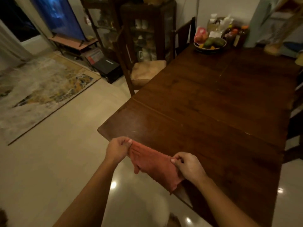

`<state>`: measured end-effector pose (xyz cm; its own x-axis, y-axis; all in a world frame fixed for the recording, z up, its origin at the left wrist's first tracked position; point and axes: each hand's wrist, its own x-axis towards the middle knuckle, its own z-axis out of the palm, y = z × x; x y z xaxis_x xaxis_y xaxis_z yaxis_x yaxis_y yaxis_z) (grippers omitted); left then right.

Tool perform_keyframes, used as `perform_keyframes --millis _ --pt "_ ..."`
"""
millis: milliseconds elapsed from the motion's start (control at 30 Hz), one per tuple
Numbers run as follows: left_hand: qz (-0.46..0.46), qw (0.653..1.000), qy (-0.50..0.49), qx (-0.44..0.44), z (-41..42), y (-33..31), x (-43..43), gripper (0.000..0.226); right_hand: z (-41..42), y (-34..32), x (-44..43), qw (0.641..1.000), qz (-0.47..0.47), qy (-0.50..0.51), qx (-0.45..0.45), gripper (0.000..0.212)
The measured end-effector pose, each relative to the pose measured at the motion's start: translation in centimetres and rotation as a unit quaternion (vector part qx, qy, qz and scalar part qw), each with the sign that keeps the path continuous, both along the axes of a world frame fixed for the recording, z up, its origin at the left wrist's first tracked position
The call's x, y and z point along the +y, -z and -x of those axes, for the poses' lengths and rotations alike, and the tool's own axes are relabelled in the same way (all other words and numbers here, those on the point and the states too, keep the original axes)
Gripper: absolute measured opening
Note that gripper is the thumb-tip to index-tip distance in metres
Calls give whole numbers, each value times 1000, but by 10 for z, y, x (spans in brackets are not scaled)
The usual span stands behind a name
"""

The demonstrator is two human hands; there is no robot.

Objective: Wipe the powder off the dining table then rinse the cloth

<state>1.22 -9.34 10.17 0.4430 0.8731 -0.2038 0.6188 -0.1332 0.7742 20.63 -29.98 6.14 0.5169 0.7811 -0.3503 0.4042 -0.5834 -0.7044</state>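
A red cloth is stretched between my two hands over the near corner of the dark wooden dining table. My left hand pinches the cloth's upper left edge. My right hand pinches its right edge, and the rest of the cloth hangs down below. A faint whitish film of powder lies on the tabletop just beyond my left hand, near the corner.
A fruit bowl and several bottles stand at the table's far end. A wooden chair with a beige cushion is at the left side. A patterned rug covers the floor to the left. Glossy tiles lie under me.
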Motion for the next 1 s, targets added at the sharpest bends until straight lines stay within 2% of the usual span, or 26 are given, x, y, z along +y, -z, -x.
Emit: perform_keyframes --millis 67,133,200,300,367,400,467,533,700,867,933,1000 --pt "9 999 23 38 -26 11 18 15 -21 17 18 999 35 15 -7 13" --pt "-18 992 49 116 -43 24 27 31 -35 29 29 997 77 13 -26 12" --pt "-48 969 115 214 -49 35 23 45 -43 35 33 992 105 12 -64 11" --pt "-68 908 244 333 -47 49 3 47 -33 40 30 985 95 15 -140 24" --pt "-143 851 314 395 -44 53 -11 55 -12 44 23 981 68 -15 -180 37" --pt "-175 828 338 411 -42 57 -15 62 1 46 19 980 62 -44 -184 42" --pt "-208 804 351 433 -39 63 -17 79 27 53 12 981 59 -104 -155 48" --pt "-225 795 346 445 -35 73 -8 85 43 67 6 979 42 -135 -144 54" --pt "-200 817 322 435 -19 92 24 64 44 94 -13 972 28 -112 -203 52" --pt "-165 816 359 422 -17 92 40 63 52 90 -13 950 141 -61 -270 52" --pt "-149 810 385 416 -22 85 46 70 59 72 -3 953 187 -17 -236 51" --pt "-149 815 409 382 -28 77 57 81 65 63 12 964 181 74 -181 51"
